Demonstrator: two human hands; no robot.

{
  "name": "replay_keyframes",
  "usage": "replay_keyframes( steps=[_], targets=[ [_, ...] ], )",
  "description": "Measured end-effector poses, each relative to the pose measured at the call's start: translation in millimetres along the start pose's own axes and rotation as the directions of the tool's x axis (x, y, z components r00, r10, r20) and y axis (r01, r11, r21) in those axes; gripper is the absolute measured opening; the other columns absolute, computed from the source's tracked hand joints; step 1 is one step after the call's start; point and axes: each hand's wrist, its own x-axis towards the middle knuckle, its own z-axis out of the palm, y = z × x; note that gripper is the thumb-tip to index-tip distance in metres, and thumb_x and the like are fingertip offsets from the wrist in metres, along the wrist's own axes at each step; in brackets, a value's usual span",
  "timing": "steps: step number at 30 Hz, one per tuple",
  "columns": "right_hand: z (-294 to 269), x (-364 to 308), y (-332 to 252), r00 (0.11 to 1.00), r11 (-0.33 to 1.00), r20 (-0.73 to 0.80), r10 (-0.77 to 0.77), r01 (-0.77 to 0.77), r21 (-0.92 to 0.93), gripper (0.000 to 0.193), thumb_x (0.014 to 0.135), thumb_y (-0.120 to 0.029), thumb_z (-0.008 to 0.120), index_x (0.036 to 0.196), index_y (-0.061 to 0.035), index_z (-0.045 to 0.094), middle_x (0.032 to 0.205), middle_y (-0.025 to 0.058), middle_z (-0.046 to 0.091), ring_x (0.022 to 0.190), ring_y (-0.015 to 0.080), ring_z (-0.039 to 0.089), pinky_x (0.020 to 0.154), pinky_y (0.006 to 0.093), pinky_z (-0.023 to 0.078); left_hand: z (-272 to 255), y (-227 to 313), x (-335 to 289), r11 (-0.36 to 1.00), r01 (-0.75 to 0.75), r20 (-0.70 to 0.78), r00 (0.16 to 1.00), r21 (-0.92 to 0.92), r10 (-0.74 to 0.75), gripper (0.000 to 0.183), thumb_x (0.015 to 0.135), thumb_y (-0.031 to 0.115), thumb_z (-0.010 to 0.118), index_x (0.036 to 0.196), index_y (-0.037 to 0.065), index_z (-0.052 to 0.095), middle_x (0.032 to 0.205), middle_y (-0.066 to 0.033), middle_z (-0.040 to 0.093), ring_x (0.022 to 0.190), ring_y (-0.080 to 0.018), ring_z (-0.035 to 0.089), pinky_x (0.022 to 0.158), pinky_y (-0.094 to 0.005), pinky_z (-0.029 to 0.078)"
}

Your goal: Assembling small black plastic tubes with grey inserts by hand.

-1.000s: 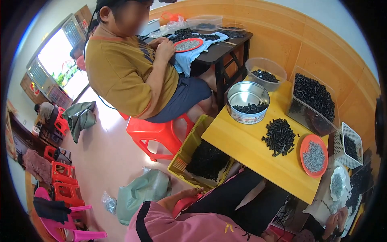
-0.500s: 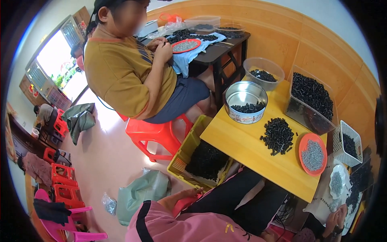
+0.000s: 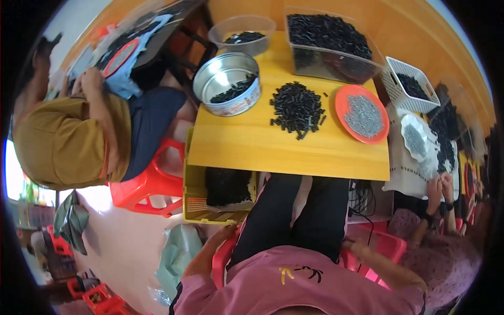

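My left hand [image 3: 227, 231] hangs low beside my thigh, between the red stool [image 3: 222, 260] under me and the front edge of the yellow crate [image 3: 210, 219]. On the other side my right hand [image 3: 353, 245] is down at the stool's right edge. The fingers of both are too small and partly hidden to read. Ahead of me on the yellow table [image 3: 325, 157] lies a pile of short black tubes [image 3: 298, 110]. To its right sits an orange plate [image 3: 341, 118] of small grey metal pieces, and to its left a round tin [image 3: 231, 106] with more black tubes.
A clear bin [image 3: 331, 68] of black tubes and a round clear tub [image 3: 241, 26] stand at the table's back. One co-worker in a brown shirt [image 3: 58, 142] sits left; another's hands [image 3: 440, 189] work at the right, near a white basket [image 3: 412, 94]. A green sack [image 3: 178, 254] lies on the floor.
My view has swung to the right, so the table now sits in front of me and the co-worker in brown lies farther left. Both my hands stay low by the stool.
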Motion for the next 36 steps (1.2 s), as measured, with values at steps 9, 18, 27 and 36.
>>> replay_keyframes(
  steps=[9, 18, 27, 36],
  targets=[
    [-68, 29, -31, 0.897, 0.691, -0.318, -0.308, 0.441, 0.573, 0.026, 0.092, -0.024, 0.056, 0.110, -0.0049, 0.056, 0.101, 0.0068, 0.062, 0.086, 0.0200, 0.065, 0.073, 0.0293, 0.052, -67, -45, -66, 0.993, -0.115, 0.145, 0.983, -0.007, 0.115, 0.017, 0.070, 0.015, 0.060, 0.082, 0.009, 0.068, 0.093, -0.0066, 0.066, 0.095, -0.0210, 0.061, 0.084, -0.0302, 0.048],
    [-126, 33, -107, 0.624, 0.603, -0.740, -0.252, 0.699, 0.385, 0.064, 0.093, -0.047, 0.050, 0.138, -0.0038, 0.037, 0.122, 0.0108, 0.055, 0.088, 0.0138, 0.057, 0.079, 0.0291, 0.048, -66, 265, -122, 0.878, -0.458, -0.412, 0.833, -0.137, 0.370, 0.048, 0.098, 0.039, 0.040, 0.119, -0.003, 0.049, 0.093, -0.0156, 0.065, 0.087, -0.0188, 0.062, 0.082, -0.0322, 0.049],
    [-143, 80, -135, 0.478, 0.765, -0.759, -0.442, 0.643, -0.041, 0.052, 0.095, -0.040, 0.048, 0.124, 0.0029, 0.052, 0.115, 0.0151, 0.061, 0.102, 0.0208, 0.057, 0.090, 0.0301, 0.042, -108, 329, -86, 0.379, -0.715, -0.648, 0.696, -0.588, 0.308, 0.043, 0.099, 0.040, 0.035, 0.119, 0.006, 0.052, 0.108, -0.0094, 0.063, 0.097, -0.0223, 0.061, 0.089, -0.0376, 0.047],
    [-150, 109, -127, 0.378, 0.750, -0.719, -0.584, 0.590, -0.298, 0.047, 0.098, -0.037, 0.040, 0.111, 0.0049, 0.056, 0.094, 0.0237, 0.063, 0.091, 0.0305, 0.061, 0.082, 0.0374, 0.045, -104, 323, -70, 0.331, -0.818, -0.730, 0.572, -0.471, 0.375, 0.039, 0.099, 0.037, 0.036, 0.116, 0.007, 0.053, 0.104, -0.0066, 0.063, 0.093, -0.0184, 0.061, 0.082, -0.0329, 0.048]
  ],
)
